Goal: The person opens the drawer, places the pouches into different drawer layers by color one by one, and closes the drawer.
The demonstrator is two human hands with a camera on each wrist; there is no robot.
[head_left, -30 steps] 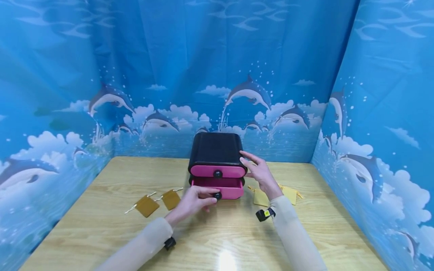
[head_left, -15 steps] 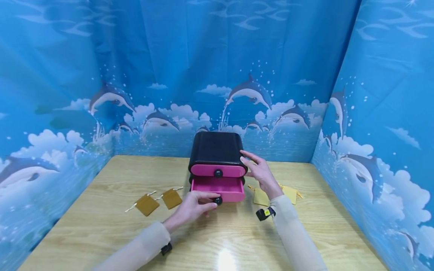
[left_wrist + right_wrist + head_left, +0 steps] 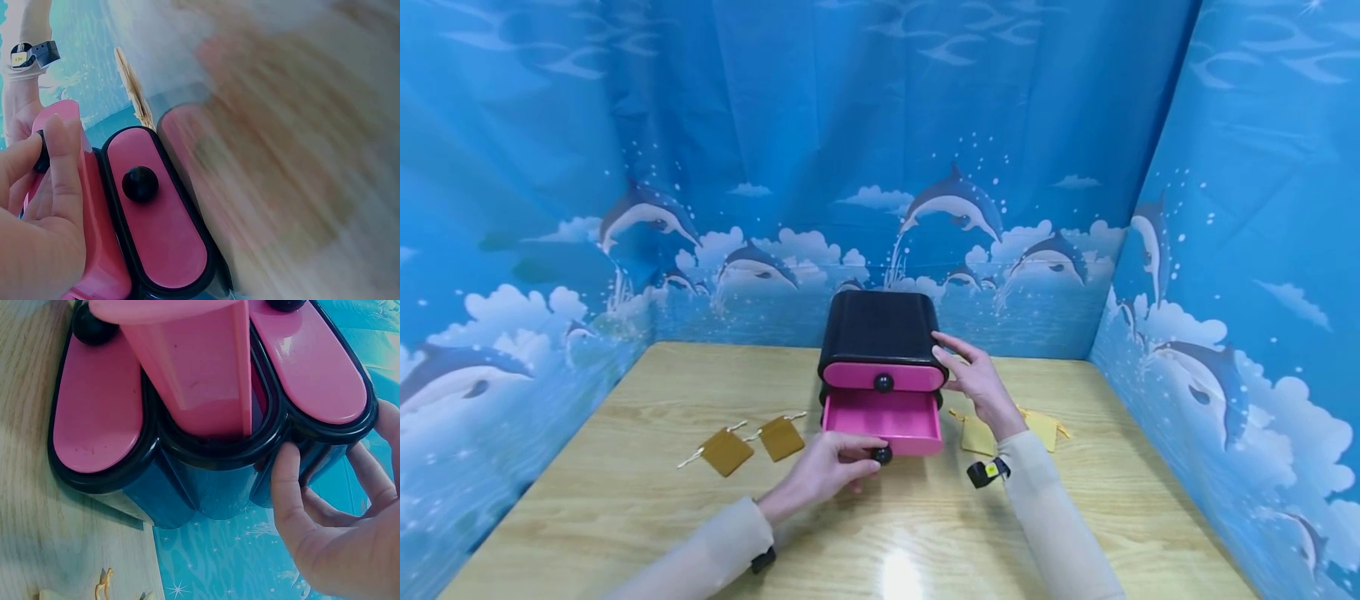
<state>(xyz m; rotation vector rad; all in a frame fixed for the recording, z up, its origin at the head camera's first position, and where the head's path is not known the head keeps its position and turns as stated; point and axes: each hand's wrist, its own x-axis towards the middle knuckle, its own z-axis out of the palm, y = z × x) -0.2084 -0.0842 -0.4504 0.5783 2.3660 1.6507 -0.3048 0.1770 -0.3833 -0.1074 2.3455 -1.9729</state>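
Pinching the knob (image 3: pixel 882 455) of the jutting middle drawer (image 3: pixel 920 447), a hold suited to pulling, the left hand (image 3: pixel 820 472) sits before the cabinet (image 3: pixel 880 325) on the tabletop (image 3: pixel 625 475), whose upper right side the right hand (image 3: pixel 979 387) grips, likely bracing it against sliding.

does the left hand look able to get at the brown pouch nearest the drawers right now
Probably yes, though the left hand pinches the black knob of the open drawer and must first let go; nothing visible lies on the brown pouch or between them.
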